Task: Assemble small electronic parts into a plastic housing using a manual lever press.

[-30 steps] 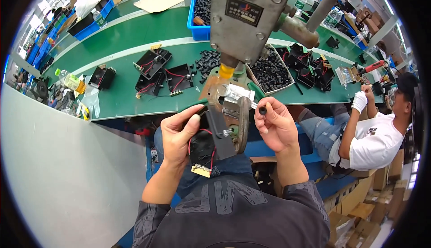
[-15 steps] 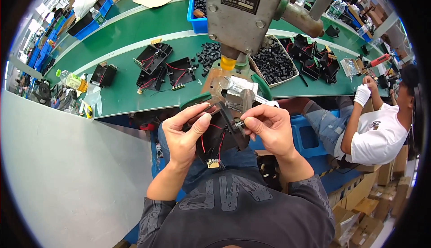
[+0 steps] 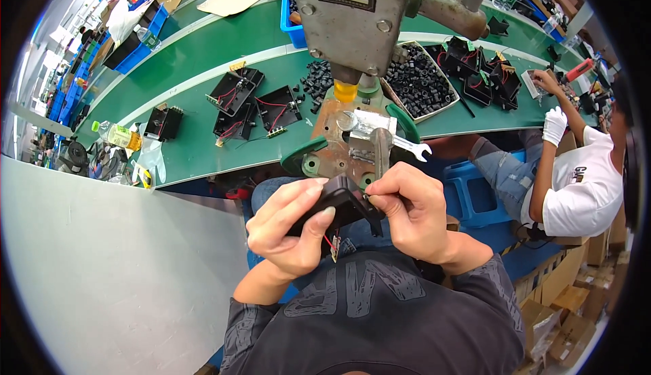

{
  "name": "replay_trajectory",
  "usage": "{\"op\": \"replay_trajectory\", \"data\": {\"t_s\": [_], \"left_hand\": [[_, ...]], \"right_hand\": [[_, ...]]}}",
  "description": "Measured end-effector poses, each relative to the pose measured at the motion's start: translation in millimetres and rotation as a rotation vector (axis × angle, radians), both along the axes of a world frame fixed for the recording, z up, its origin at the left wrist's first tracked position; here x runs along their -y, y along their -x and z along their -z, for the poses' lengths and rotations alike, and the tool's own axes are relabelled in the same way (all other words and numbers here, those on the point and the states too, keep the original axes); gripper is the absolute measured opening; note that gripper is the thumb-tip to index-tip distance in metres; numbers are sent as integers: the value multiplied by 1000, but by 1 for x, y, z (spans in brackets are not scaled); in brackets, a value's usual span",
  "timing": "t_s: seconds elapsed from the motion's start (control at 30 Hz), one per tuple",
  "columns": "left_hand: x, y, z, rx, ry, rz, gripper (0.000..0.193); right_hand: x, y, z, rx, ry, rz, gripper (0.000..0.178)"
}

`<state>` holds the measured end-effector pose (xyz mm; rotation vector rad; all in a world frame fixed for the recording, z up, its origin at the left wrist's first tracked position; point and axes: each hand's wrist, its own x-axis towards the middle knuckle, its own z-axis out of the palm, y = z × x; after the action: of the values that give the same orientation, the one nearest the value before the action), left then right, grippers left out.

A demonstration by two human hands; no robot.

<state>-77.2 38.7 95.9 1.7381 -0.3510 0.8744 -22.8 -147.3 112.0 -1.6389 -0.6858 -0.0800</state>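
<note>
My left hand (image 3: 288, 231) is closed round a black plastic box (image 3: 338, 199), tilted so that its closed outer side faces up. Red wires hang from the box to a small circuit board (image 3: 335, 247) below it. At the right wall of the box, the thumb and forefinger of my right hand (image 3: 415, 215) pinch a small dark fitting, mostly hidden by the fingertips. Both hands are just in front of the base of a hand press (image 3: 356, 26), below its yellow tip (image 3: 344, 91).
On the press base lies an open-ended wrench (image 3: 415, 148). Several wired black boxes (image 3: 234, 93) and a pile of small black caps (image 3: 319, 80) sit on the green bench (image 3: 193, 148). A carton (image 3: 444, 109) holds more caps. A co-worker (image 3: 573, 185) sits at right.
My left hand has turned the box over, from its wired inside showing to its outer side up. My right hand stays pinched at its side wall. The co-worker's bare hand has moved back across the bench.
</note>
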Motion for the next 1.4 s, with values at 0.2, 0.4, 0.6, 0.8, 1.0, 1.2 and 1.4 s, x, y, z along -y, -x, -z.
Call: {"op": "replay_trajectory", "data": {"t_s": [0.2,0.4,0.6,0.8,1.0,1.2,1.4], "left_hand": [[-5,6,6,65,-5,-6,34],[-16,-7,29,-12,285,-124,38],[-30,3,26,-181,619,-19,41],[-63,6,12,-417,657,128,47],[-61,13,7,-340,801,73,48],[-67,20,14,-470,942,112,44],[-72,20,25,-561,1101,392,36]], "right_hand": [[-5,-5,-8,26,51,-59,14],[-20,-25,-22,60,116,-205,28],[-38,-23,-22,-47,42,-187,45],[-52,-37,-20,215,161,-61,45],[-45,-30,-10,515,407,-303,36],[-40,-42,-17,-152,404,-467,35],[-52,-54,3,-90,412,-190,24]]}}
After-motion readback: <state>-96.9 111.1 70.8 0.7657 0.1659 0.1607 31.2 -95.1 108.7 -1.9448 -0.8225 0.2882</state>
